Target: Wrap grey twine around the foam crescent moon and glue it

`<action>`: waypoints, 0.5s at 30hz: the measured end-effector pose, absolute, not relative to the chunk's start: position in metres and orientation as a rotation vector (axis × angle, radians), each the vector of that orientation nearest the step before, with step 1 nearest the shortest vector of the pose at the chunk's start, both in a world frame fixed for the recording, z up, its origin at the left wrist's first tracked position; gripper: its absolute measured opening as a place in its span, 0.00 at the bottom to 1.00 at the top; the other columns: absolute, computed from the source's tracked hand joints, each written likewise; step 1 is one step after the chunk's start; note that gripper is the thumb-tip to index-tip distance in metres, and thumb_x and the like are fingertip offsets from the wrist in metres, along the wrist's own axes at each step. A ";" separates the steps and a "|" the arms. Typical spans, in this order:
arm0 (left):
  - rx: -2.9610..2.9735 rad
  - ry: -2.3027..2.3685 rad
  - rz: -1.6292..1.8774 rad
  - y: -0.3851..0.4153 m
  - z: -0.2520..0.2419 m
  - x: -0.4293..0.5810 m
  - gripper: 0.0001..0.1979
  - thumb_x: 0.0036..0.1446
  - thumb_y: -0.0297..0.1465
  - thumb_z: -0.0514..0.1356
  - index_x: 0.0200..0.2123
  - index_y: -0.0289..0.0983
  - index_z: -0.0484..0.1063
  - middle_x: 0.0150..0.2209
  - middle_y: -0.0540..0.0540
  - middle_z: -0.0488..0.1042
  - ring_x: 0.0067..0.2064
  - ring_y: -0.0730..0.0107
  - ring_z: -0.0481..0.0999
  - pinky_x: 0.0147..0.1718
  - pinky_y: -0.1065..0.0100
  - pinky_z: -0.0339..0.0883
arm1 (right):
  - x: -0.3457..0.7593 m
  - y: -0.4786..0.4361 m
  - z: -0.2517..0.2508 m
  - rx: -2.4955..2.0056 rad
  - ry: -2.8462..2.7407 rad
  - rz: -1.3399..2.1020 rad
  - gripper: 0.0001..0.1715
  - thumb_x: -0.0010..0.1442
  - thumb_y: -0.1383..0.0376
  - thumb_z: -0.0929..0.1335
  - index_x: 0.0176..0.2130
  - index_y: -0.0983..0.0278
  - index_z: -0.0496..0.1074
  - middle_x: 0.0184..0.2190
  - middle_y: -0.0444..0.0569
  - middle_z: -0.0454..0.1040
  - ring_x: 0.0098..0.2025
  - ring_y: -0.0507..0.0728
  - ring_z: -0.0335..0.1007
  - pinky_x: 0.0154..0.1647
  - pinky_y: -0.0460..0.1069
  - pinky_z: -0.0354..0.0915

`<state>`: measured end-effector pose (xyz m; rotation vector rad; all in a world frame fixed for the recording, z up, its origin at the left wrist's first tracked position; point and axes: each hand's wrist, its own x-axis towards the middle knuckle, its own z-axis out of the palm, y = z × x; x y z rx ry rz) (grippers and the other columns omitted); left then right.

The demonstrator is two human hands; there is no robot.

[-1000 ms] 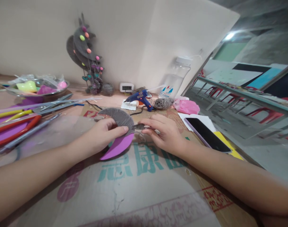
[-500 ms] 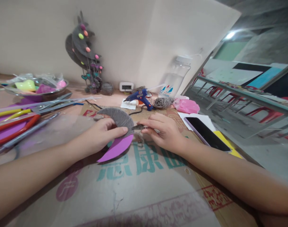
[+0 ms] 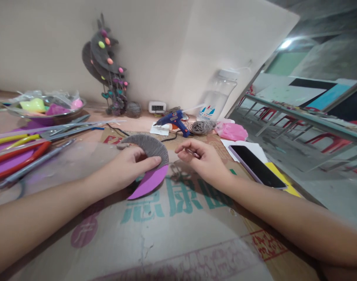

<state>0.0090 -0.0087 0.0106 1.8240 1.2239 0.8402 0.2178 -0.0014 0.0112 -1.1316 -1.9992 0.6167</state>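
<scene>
The left hand (image 3: 128, 162) is clamped on a flat crescent of purple sheet wound with grey yarn (image 3: 153, 147) — thumb on top, near where the winding meets the bare purple end. The crescent is over the brown printed cardboard (image 3: 178, 234). Beside it, apart, the right hand (image 3: 206, 159) curls, thumb near the fingertips; whether they pinch a strand I cannot tell. A blurred grey yarn tangle (image 3: 176, 172) is just below.

The left fingers (image 3: 151, 163) hide part of the crescent (image 3: 158, 150); the left edge crops a red handle (image 3: 41, 154).
</scene>
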 end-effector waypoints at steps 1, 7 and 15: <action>1.854 1.206 0.830 -0.008 0.010 0.009 0.17 0.51 0.39 0.59 0.15 0.37 0.65 0.16 0.54 0.62 0.18 0.76 0.57 0.16 0.73 0.48 | 0.215 -0.003 0.012 -1.164 -1.997 0.682 0.12 0.56 0.58 0.66 0.32 0.65 0.71 0.26 0.44 0.71 0.26 0.49 0.64 0.25 0.44 0.61; 1.937 1.199 0.753 -0.008 0.008 0.008 0.19 0.51 0.45 0.57 0.17 0.37 0.64 0.16 0.54 0.60 0.19 0.75 0.56 0.17 0.73 0.47 | 0.204 -0.009 0.011 -1.158 -2.077 0.907 0.11 0.55 0.60 0.67 0.27 0.65 0.71 0.21 0.41 0.69 0.22 0.47 0.62 0.22 0.42 0.59; 1.800 1.269 0.850 -0.009 0.007 0.010 0.19 0.55 0.44 0.53 0.19 0.37 0.61 0.18 0.54 0.58 0.21 0.74 0.58 0.20 0.71 0.50 | 0.215 0.009 0.003 -1.161 -2.033 0.758 0.11 0.58 0.60 0.63 0.29 0.65 0.64 0.22 0.40 0.64 0.24 0.48 0.59 0.24 0.43 0.59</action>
